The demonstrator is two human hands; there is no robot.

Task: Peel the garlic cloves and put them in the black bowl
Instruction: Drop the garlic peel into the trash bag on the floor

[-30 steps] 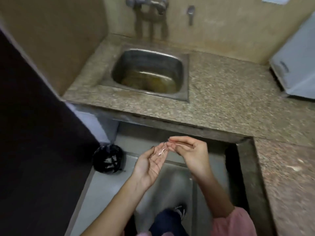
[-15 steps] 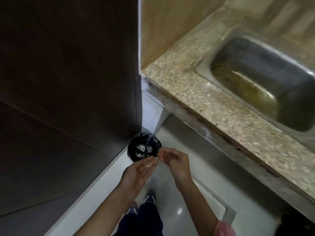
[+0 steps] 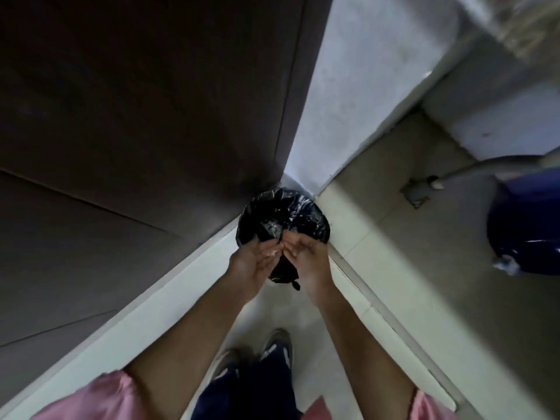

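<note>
Nearest the camera, pink sleeves [image 3: 91, 395] frame the bottom corners, with dark blue trousers [image 3: 245, 389] between them and two shoes [image 3: 277, 344] planted on the pale tiled floor [image 3: 339, 344]. Both bare forearms reach forward from there and meet over a bin lined with a black plastic bag [image 3: 283, 219].

The left hand [image 3: 253, 263] is turned palm up and slightly cupped, fingers relaxed rather than curled. A small pale scrap, which looks like garlic skin [image 3: 271, 253], lies near its fingertips; it is too small and blurred to say more. The right hand [image 3: 306, 256] is just beside it, palm facing the left hand, its fingers lying loosely together and touching or almost touching the left fingertips. Whether the right fingers pinch any of the skin cannot be told. Both hands are held above the near edge of the bin, covering part of its rim.

The bin stands on the floor in the corner where a dark brown door or panel [image 3: 136, 116] meets a pale wall [image 3: 342, 101]. Glints inside the bag suggest pale scraps, but these are unclear.

Farther right, a grey pipe [image 3: 472, 166] runs down to a floor drain [image 3: 419, 190], and a deep blue container [image 3: 527, 225] sits at the right edge. The black bowl and the garlic cloves are out of view.
</note>
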